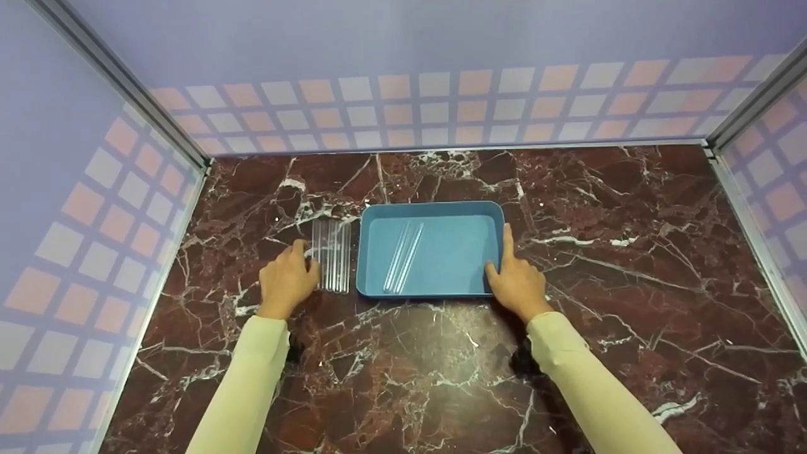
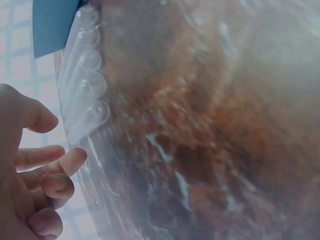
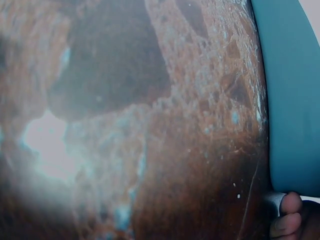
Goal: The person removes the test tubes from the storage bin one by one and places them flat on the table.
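A blue rectangular tray [image 1: 457,252] lies on the table, with two clear test tubes [image 1: 404,258] slanting side by side in its left half. Just left of it, several more clear test tubes [image 1: 335,258] form a row; their rounded ends [image 2: 91,85] show in the left wrist view. My left hand [image 1: 287,280] is beside the row's left side, fingers loosely bent and apart from the tubes in the left wrist view. With the thumb inside and fingers along the outer wall, my right hand [image 1: 520,287] grips the tray's right side. In the right wrist view most of that hand is hidden.
The table top [image 1: 630,302] is dark red marble with white veins. A tiled-pattern panel [image 1: 416,69] closes off the back, and similar panels stand at the left [image 1: 75,239] and right [image 1: 785,157].
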Demonstrator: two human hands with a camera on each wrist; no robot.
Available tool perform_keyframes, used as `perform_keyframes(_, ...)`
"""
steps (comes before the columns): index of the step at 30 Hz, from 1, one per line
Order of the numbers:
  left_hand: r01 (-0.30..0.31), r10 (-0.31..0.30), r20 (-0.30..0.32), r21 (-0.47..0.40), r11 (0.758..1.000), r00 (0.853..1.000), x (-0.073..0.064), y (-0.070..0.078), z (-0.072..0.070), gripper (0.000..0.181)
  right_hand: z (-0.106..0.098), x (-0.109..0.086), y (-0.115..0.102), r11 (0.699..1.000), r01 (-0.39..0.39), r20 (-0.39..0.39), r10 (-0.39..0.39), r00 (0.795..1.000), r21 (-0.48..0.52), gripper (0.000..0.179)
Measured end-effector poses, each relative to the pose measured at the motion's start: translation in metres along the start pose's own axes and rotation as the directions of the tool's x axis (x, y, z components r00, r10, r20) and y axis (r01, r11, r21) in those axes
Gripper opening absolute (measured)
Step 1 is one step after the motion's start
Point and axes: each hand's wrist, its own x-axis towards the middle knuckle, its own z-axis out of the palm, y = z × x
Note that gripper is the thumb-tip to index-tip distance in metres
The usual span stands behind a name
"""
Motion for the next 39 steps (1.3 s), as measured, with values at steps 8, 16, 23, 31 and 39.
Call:
perform_keyframes(8,-0.033,0.034,-0.048,0.018,0.999,0.998,0.002,0.013,-0.002,0.035,-0.001,0.000,-0.003,1.000,0.004,-0.007,-0.004,1.000,-0.005,0.079)
perform_keyframes(16,-0.072,0.072,-0.101,0.001,0.997,0.992,0.000,0.027,-0.004,0.033,0.000,-0.003,-0.002,1.000,-0.004,-0.004,0.004,1.000,-0.009,0.078)
perform_keyframes(23,-0.092,0.092,-0.119,0.003,0.996,0.989,-0.002,0.037,-0.006,0.032,-0.001,-0.004,-0.001,1.000,-0.005,-0.009,0.005,1.000,-0.013,0.078)
perform_keyframes(31,-0.123,0.122,-0.142,0.002,0.992,0.982,-0.004,0.050,-0.009,0.033,0.000,-0.004,-0.002,1.000,-0.001,-0.003,0.001,1.000,-0.012,0.079)
perform_keyframes(39,-0.145,0.143,-0.159,-0.001,0.989,0.977,-0.003,0.061,-0.007,0.031,0.000,-0.003,-0.001,1.000,0.005,-0.022,-0.005,1.000,-0.002,0.078)
